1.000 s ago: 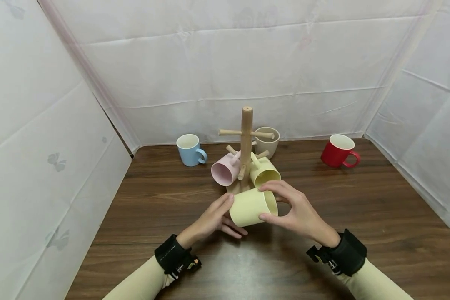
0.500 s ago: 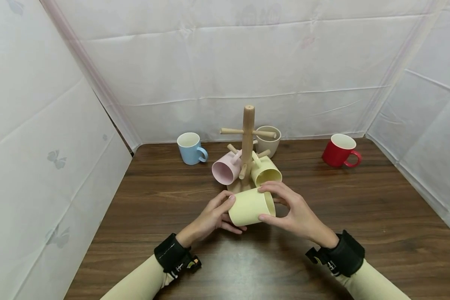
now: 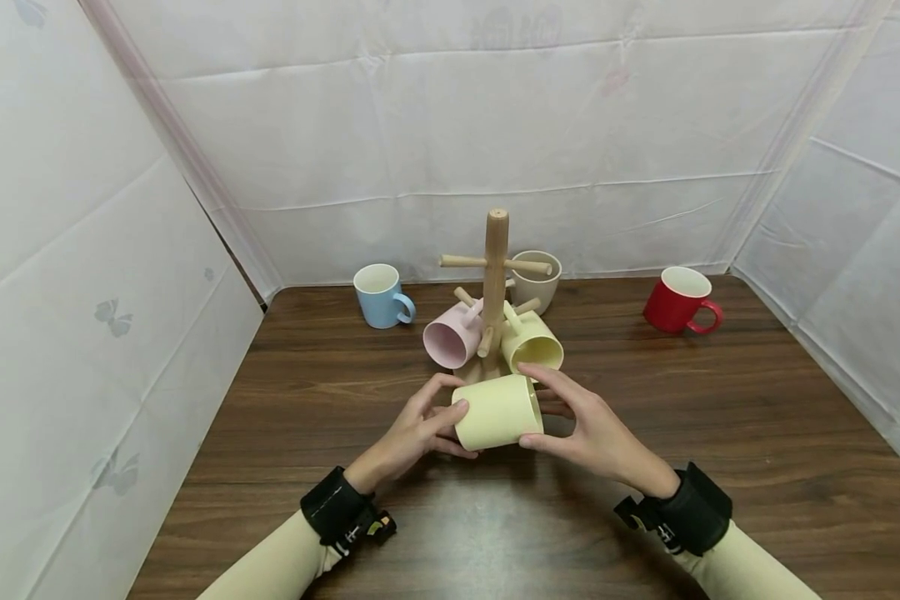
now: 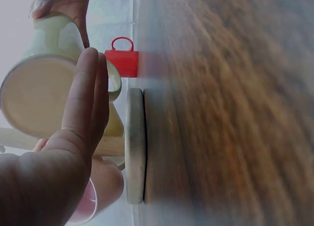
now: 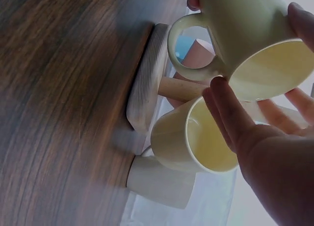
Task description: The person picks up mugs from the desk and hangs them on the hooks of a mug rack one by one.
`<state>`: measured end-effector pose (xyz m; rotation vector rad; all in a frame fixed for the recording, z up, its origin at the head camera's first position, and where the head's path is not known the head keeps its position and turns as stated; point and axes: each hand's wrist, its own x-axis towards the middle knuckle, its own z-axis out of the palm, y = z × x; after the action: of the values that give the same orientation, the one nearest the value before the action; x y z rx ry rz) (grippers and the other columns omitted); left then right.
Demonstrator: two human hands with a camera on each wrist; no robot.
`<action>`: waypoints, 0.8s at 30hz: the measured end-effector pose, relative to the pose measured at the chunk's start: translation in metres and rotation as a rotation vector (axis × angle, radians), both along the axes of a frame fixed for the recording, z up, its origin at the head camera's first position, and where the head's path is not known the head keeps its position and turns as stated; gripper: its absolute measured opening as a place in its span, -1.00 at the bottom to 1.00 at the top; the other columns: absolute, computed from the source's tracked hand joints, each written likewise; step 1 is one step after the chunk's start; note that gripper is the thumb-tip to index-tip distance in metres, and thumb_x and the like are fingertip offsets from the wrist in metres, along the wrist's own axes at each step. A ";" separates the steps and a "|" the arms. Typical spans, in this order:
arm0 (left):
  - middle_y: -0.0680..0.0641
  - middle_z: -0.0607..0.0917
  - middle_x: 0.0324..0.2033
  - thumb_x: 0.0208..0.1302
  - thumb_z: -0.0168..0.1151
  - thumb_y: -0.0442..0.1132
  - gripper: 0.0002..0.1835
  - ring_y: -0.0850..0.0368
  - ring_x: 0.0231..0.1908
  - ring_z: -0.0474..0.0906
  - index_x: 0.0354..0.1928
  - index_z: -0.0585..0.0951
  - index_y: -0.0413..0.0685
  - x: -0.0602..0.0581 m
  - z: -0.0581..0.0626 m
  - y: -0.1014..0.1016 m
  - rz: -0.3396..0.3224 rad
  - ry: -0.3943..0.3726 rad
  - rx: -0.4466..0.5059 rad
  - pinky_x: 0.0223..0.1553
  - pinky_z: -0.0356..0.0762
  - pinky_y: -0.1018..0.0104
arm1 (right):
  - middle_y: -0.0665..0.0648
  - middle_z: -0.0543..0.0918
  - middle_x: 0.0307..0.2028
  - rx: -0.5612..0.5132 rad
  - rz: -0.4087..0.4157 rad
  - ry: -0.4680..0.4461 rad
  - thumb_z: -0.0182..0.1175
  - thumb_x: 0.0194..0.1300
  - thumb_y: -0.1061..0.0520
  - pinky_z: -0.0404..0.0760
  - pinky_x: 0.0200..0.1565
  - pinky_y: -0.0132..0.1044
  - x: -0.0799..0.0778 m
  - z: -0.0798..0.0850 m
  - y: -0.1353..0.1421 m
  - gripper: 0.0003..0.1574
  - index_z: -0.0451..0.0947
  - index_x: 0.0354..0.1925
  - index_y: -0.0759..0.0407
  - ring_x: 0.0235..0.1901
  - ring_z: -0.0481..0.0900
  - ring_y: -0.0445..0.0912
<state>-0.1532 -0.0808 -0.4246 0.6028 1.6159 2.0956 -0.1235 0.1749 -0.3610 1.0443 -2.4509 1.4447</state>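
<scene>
Between both hands a pale yellow mug (image 3: 497, 412) lies tilted on its side above the table, in front of a wooden mug tree (image 3: 496, 237). My left hand (image 3: 408, 433) grips the base end, thumb on the near side and a finger over the top. At the rim end, my right hand (image 3: 596, 433) holds it with thumb below and fingers above. The right wrist view shows the mug's handle (image 5: 173, 48) on the side facing the table. A pink mug (image 3: 450, 337) and another yellow mug (image 3: 534, 343) hang by their handles on the tree's lower pegs.
A blue mug (image 3: 378, 298) stands at the back left and a red mug (image 3: 675, 304) at the back right. Behind the tree is a beige cup (image 3: 538, 287). Upper pegs (image 3: 461, 262) stick out sideways. White sheeting (image 3: 390, 125) walls the dark wooden table (image 3: 285, 400).
The held mug has shifted slightly left and turned, so less of its inside shows. My left fingers have moved further round its base end. The mugs on the tree and table stay put.
</scene>
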 end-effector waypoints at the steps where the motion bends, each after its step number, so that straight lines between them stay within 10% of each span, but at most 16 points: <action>1: -0.42 0.47 -0.12 0.39 0.01 -0.19 -0.60 -0.35 -0.26 0.54 0.17 0.19 -0.12 0.000 0.000 0.000 0.005 0.007 -0.010 -0.29 0.49 -0.31 | 0.21 0.34 0.21 -0.012 0.008 -0.024 0.42 -0.06 0.26 0.57 -0.09 -0.10 0.000 -0.001 0.000 -0.03 0.21 0.30 0.25 -0.05 0.52 -0.05; 13: -0.37 0.48 -0.01 0.23 0.19 -0.32 -0.51 -0.22 -0.20 0.56 0.16 0.25 -0.07 0.001 -0.001 -0.005 0.118 0.124 -0.080 -0.31 0.52 -0.25 | 0.29 0.20 0.27 -0.050 0.090 -0.307 0.31 0.12 0.20 0.63 -0.26 -0.07 -0.009 -0.013 0.004 -0.04 0.04 0.38 0.11 -0.28 0.61 0.04; 24: -0.25 0.37 0.12 0.08 0.29 -0.43 -0.44 -0.13 -0.02 0.48 0.13 0.31 -0.13 0.000 0.002 -0.004 0.130 0.295 -0.112 -0.28 0.61 -0.01 | 0.29 0.32 0.14 -0.113 0.088 -0.402 0.10 0.31 0.20 0.64 -0.43 0.00 -0.010 -0.015 0.002 -0.39 0.17 0.28 0.11 -0.02 0.46 0.17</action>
<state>-0.1528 -0.0847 -0.4224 0.8190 1.9684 2.0642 -0.1330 0.1767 -0.3761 0.9239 -2.5624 1.9654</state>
